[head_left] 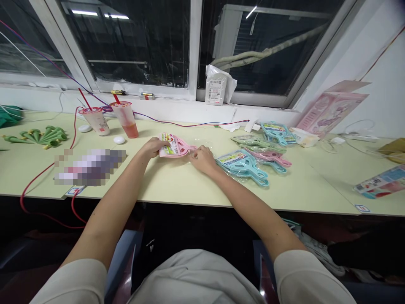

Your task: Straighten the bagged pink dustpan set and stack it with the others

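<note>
A pink brush-and-dustpan set (181, 147) with a printed card lies over the middle of the table, its handle pointing right. My left hand (154, 147) grips its card end from the left. At the handle end, my right hand (202, 158) has its fingers pinched together; whether they hold the handle tip or thin clear wrap there is too small to tell. Just right of my right hand lies a pile of similar wrapped sets, with a blue one (242, 162) in front, a pink one (272, 157) and a green one (259, 144) behind.
Two drink cups (129, 122) with red straws stand at the back left. Green items (47, 136) and a blurred object (90, 166) lie on the left. A pink box (332, 110) leans at the back right. Red cables cross the table (171, 185).
</note>
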Action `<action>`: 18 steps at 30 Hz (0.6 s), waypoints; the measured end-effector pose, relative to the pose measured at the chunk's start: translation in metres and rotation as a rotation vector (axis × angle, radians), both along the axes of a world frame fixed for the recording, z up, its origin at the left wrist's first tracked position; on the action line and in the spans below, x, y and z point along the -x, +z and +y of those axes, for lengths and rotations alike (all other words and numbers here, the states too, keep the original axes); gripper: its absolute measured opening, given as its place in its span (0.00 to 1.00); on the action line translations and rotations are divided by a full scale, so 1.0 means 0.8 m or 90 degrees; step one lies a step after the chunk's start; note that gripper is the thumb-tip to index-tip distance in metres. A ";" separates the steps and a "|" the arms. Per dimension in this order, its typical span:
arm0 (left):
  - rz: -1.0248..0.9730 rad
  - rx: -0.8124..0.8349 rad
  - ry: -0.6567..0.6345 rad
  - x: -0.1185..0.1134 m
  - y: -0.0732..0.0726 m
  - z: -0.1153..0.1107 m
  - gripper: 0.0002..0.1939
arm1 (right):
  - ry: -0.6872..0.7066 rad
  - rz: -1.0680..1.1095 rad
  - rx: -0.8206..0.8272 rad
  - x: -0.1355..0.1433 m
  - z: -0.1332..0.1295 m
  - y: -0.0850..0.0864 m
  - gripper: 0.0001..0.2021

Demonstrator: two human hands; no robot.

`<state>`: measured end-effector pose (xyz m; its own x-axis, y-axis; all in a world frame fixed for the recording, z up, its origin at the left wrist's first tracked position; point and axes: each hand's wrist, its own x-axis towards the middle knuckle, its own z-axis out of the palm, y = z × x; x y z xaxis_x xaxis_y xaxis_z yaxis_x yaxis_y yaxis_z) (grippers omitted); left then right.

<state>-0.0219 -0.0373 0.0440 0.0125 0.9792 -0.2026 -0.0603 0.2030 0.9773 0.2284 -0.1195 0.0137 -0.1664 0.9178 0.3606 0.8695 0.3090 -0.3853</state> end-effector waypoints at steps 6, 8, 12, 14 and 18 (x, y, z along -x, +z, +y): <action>-0.031 -0.032 -0.029 -0.017 -0.015 -0.002 0.15 | -0.026 -0.033 0.006 0.005 -0.004 -0.001 0.14; -0.025 -0.040 -0.026 -0.021 -0.023 0.000 0.15 | -0.035 -0.033 0.006 0.005 -0.004 -0.001 0.11; -0.024 -0.054 -0.034 -0.025 -0.034 0.003 0.17 | -0.048 -0.047 0.008 0.004 -0.005 0.003 0.10; -0.030 -0.063 -0.037 -0.026 -0.036 0.004 0.19 | -0.061 -0.055 0.014 0.004 -0.006 0.005 0.11; -0.031 -0.067 -0.035 -0.026 -0.036 0.003 0.19 | -0.090 -0.086 0.025 0.004 -0.008 0.009 0.16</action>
<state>-0.0009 -0.0347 0.0152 0.0745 0.9925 -0.0972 -0.0996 0.1044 0.9895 0.2255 -0.1261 0.0206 -0.0794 0.9482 0.3077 0.9476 0.1676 -0.2720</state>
